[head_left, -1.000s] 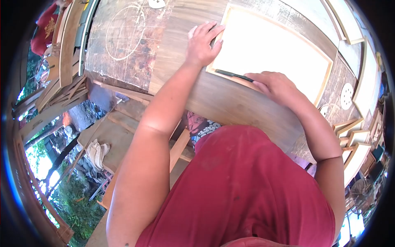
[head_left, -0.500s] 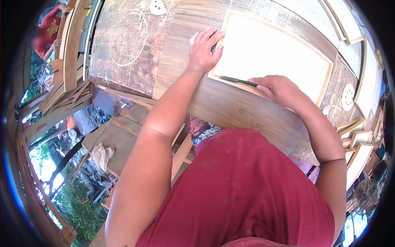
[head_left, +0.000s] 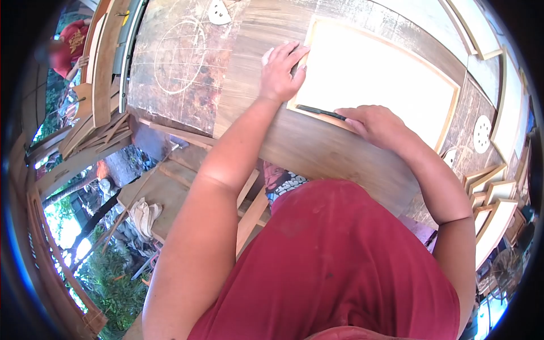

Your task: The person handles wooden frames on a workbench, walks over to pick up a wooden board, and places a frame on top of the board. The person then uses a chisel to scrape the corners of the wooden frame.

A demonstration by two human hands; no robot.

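Observation:
A shallow panel with a white face and a raised pale wood rim lies on a brown wood-grain sheet. My left hand rests at the panel's left end, fingers spread, with the thumb side touching the rim. In my right hand is a slim dark tool, its fingers closed around one end. The tool lies along the panel's near rim and points left toward the near left corner. Its exact kind is too small to tell.
The stained workbench bears a drawn oval. White perforated discs lie at the right and top. Framed panels stack at the right. Planks stand at the left, beside a person in a red shirt. A cloth lies lower left.
My right hand has slid a little to the left along the near rim with the dark tool. My left hand stays in place on the panel's left end.

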